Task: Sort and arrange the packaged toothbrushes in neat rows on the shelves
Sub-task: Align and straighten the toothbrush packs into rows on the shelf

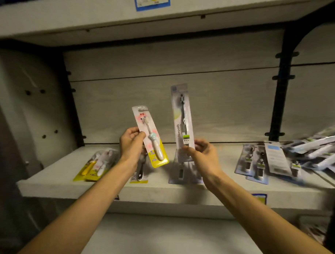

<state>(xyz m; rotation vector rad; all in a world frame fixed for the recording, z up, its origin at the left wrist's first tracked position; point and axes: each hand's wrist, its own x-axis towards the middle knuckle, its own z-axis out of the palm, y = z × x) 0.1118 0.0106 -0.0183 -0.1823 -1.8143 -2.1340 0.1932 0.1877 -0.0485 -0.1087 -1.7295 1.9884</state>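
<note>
Grey shelf (51,186) runs across mid-frame; above it, centre frame, left hand (132,142) pinches a pink children's toothbrush pack (150,136), right hand (201,154) pinches a tall grey toothbrush pack (181,122) upright.

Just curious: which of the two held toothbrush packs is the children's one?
The pink and yellow pack in the left hand; the right hand holds a taller grey pack.

I see a pink kids' pack (149,135) with yellow foot held tilted above the shelf (115,187); a grey pack (182,122) held upright beside it. Yellow packs (96,165) lie flat left, grey packs (251,163) right, a loose pile (319,150) far right.
</note>
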